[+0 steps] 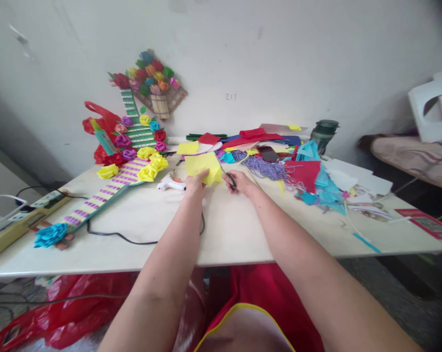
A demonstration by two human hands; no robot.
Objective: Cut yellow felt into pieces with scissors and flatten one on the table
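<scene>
My left hand (196, 182) is closed on the lower edge of a sheet of yellow paper (200, 164), held just above the table. The fingers of my right hand (239, 182) are wrapped round the dark handles of a pair of scissors (231, 180). Their blades point up and left at the paper's right edge; whether they touch it I cannot tell. Close to my left hand lies a white glue gun (170, 183). Left of it rests a guitar-shaped craft piece with a purple-striped neck (105, 195) and yellow paper flowers (153, 165).
Coloured paper sheets (255, 134), purple yarn (261, 166), a phone (268, 154) and blue paper scraps (325, 190) pile up at the back and right. A dark bottle (323, 136) stands behind them. A black cable (121, 238) crosses the left side, near a power strip (26, 217).
</scene>
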